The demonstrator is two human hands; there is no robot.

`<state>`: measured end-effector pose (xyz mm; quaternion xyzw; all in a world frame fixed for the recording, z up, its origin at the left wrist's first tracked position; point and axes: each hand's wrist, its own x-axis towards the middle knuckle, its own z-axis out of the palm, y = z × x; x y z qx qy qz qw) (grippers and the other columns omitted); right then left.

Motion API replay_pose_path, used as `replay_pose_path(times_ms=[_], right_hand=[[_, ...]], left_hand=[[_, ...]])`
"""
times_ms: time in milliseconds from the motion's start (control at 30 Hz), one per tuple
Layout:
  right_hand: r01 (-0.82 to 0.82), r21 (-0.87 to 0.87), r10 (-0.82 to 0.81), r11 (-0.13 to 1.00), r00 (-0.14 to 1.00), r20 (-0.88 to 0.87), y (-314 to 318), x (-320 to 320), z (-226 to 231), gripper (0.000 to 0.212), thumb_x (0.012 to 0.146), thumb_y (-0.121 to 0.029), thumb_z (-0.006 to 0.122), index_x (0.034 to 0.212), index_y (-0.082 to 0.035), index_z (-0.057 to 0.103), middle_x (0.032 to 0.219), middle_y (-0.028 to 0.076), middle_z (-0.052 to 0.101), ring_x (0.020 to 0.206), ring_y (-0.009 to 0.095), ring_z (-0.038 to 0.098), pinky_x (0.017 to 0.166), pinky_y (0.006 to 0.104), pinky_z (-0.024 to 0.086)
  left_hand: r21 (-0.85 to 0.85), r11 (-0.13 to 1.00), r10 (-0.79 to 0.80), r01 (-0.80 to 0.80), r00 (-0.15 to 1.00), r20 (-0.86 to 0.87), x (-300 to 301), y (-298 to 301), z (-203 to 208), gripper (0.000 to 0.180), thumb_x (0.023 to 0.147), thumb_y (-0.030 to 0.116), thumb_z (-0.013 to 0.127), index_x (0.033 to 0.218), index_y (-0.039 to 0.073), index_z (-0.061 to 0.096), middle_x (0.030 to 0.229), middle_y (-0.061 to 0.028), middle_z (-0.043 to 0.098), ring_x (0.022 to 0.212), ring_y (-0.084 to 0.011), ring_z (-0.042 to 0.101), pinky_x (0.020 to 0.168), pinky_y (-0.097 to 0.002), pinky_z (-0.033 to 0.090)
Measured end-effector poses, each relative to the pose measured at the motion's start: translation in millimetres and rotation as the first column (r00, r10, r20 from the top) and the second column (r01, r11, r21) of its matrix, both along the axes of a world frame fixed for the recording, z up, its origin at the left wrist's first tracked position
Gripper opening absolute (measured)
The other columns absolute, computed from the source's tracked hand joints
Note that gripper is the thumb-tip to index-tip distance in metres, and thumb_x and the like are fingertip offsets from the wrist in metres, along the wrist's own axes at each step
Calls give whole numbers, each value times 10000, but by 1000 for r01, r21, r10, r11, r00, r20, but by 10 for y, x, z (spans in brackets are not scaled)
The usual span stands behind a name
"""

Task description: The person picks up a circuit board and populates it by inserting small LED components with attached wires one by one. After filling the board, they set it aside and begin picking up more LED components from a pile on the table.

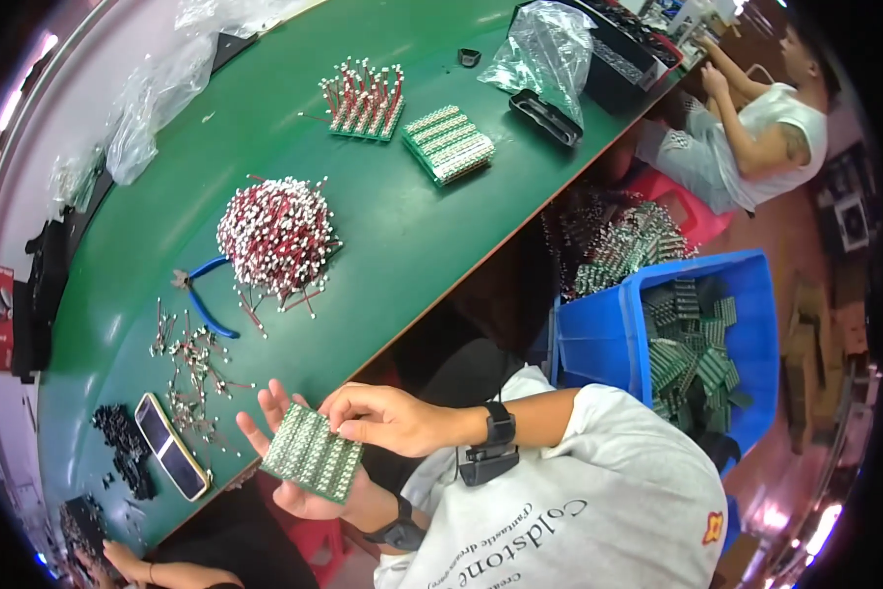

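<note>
My left hand [309, 501] is palm up under a green circuit board panel [314, 452], which carries rows of small pale parts. Its fingers stick out past the far edge and its thumb lies at the near edge. From the right, my right hand [387, 417] reaches over the panel's upper right edge, thumb and fingertips pinched together against it. Whatever may be between those fingertips is hidden. On the green table [382, 265], beyond my hands, lies a heap of red wires with white connectors [279, 236]. Blue-handled cutters [208, 299] rest beside that heap.
Loose wires [196, 368], a phone [171, 447] and black parts [122, 452] lie left. Farther back are a stacked panel block [448, 144] and a wired panel [368, 113]. A blue bin [598, 339] of boards stands right. Co-workers' hands [127, 564] show lower left; another person [755, 137] sits upper right.
</note>
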<state>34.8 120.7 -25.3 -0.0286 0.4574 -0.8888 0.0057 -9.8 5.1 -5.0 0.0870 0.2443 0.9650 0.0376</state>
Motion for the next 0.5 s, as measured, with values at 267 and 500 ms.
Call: replay_pose_path(times_ms=[267,500], right_hand=[[356,468,-227,809,923,-309,341,-34,175,65,933,0,603,997,7,608,1059,114,601,982,175,586,841,278,483],[383,377,-323,844,922,-212,522,-76,246,82,967,-2,574,1036,38,588,1001,93,602,861,127,620,751,256,520]], left_hand=[[-271,897,-339,349,937,84,170,83,-29,904,769,340,544,1518,-48,218,1541,-281,285,1443,-400,273,1197,-524,204],[-58,947,-294,315,927,234,194,100,-31,720,882,287,479,1496,-30,278,1499,-244,382,1377,-355,402,1150,-495,327]])
